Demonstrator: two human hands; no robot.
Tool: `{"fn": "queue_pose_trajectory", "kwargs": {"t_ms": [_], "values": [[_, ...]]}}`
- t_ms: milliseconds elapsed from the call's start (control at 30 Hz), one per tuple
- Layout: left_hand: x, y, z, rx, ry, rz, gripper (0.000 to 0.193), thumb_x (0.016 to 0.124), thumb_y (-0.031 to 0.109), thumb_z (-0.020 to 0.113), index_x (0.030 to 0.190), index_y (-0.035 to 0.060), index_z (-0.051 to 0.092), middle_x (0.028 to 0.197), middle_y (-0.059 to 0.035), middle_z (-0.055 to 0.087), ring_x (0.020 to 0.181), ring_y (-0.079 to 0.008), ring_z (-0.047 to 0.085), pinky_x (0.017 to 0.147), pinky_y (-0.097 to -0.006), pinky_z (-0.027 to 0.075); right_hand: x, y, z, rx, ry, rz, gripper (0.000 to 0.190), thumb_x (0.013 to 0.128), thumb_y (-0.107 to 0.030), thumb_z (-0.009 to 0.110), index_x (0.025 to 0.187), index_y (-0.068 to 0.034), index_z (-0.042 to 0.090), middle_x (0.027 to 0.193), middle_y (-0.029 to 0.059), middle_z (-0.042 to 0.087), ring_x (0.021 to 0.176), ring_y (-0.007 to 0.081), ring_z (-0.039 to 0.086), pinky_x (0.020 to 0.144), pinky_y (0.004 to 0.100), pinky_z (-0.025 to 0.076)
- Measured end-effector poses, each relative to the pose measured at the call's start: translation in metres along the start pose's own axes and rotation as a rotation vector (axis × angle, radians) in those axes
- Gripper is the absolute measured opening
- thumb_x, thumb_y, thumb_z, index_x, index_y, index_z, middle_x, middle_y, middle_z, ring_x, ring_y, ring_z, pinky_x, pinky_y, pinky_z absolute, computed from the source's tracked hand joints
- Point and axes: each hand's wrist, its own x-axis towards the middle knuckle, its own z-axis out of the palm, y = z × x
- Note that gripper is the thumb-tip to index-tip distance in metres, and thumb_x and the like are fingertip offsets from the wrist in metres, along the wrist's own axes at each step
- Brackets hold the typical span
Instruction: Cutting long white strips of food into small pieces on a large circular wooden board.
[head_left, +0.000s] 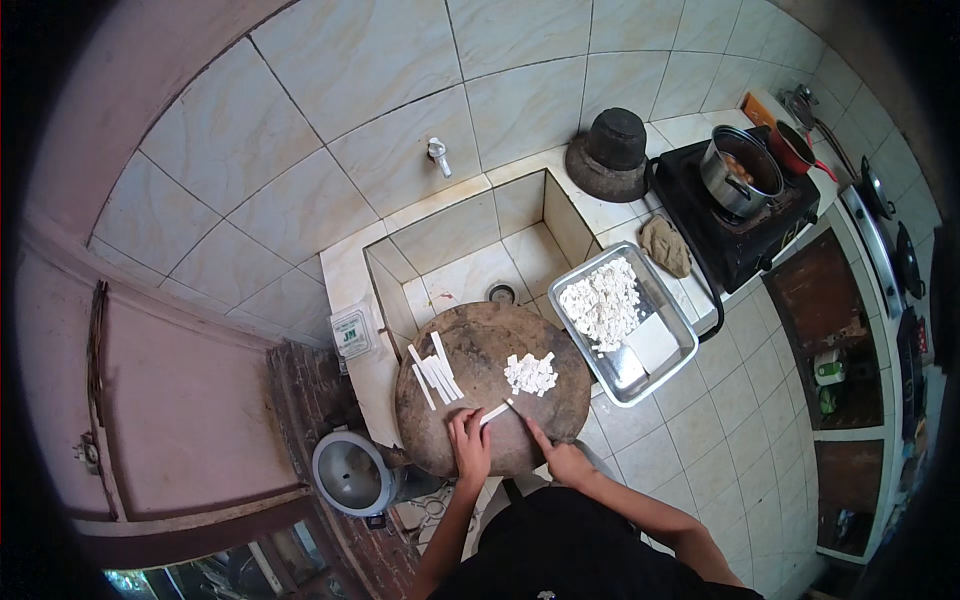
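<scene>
A round wooden chopping board (480, 337) lies in front of me, partly over the sink. My left hand (471, 442) holds a thin white strip (495, 412) flat on the wood, fingertips on its near end. In my right hand (562, 457) is a knife (520, 412), its blade at the strip's far end and my index finger stretched along it; the handle is hidden in my grip. Several uncut white strips (435, 373) lie at the board's left. Beyond the knife sits a pile of small white pieces (531, 373).
Right of the board, a metal tray (619, 386) holds many white pieces (604, 300) and a white slab (654, 343). Behind are a tiled sink (450, 255), a tap (439, 156), a gas stove (675, 180) with a pot (724, 180), and a cloth (666, 246). A lidded vessel (351, 472) stands left.
</scene>
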Motion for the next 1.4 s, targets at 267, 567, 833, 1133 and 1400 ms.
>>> {"fn": "queue_pose_trajectory", "kwargs": {"t_ms": [267, 567, 833, 1133, 1400], "values": [[-0.005, 0.001, 0.013, -0.147, -0.007, 0.075, 0.027, 0.075, -0.003, 0.056, 0.101, 0.0025, 0.058, 0.099, -0.0117, 0.049, 0.091, -0.0265, 0.050, 0.079, -0.0343, 0.042, 0.001, 0.009, -0.013, -0.126, 0.143, -0.058, 0.085, 0.072, -0.004, 0.051, 0.140, -0.027, 0.006, 0.058, 0.0190, 0.057, 0.052, 0.0375, 0.058, 0.049, 0.0467, 0.047], [-0.003, 0.012, 0.016, -0.179, 0.020, 0.030, 0.027, 0.072, -0.004, 0.057, 0.098, 0.0009, 0.059, 0.096, -0.0129, 0.050, 0.092, -0.0277, 0.050, 0.080, -0.0339, 0.041, 0.002, 0.012, -0.005, -0.143, 0.147, -0.061, 0.082, 0.072, -0.006, 0.051, 0.140, -0.028, 0.010, 0.061, 0.0199, 0.058, 0.054, 0.0371, 0.059, 0.051, 0.0467, 0.048], [-0.008, 0.027, 0.020, 0.158, -0.120, 0.114, 0.043, 0.077, 0.015, 0.058, 0.119, 0.0068, 0.049, 0.116, -0.0104, 0.045, 0.107, -0.0270, 0.042, 0.090, -0.0423, 0.030, 0.002, 0.012, -0.008, -0.141, 0.128, -0.053, 0.081, 0.073, -0.006, 0.051, 0.140, -0.028, 0.012, 0.061, 0.0199, 0.057, 0.054, 0.0369, 0.059, 0.050, 0.0460, 0.048], [-0.021, 0.033, 0.036, 0.282, -0.171, 0.070, 0.054, 0.080, 0.022, 0.056, 0.128, 0.0054, 0.038, 0.130, -0.0142, 0.032, 0.114, -0.0324, 0.033, 0.093, -0.0485, 0.022, 0.008, 0.009, 0.009, -0.100, 0.063, 0.049, 0.075, 0.076, -0.007, 0.047, 0.140, -0.031, 0.013, 0.068, 0.0231, 0.059, 0.061, 0.0391, 0.061, 0.057, 0.0483, 0.050], [-0.021, 0.035, 0.035, 0.413, -0.183, 0.107, 0.059, 0.082, 0.030, 0.054, 0.131, 0.0042, 0.033, 0.128, -0.0142, 0.039, 0.110, -0.0291, 0.039, 0.097, -0.0507, 0.019, 0.009, 0.018, 0.007, -0.155, 0.085, -0.006, 0.074, 0.078, -0.011, 0.048, 0.140, -0.031, 0.012, 0.069, 0.0230, 0.058, 0.060, 0.0375, 0.061, 0.056, 0.0464, 0.050]]}}
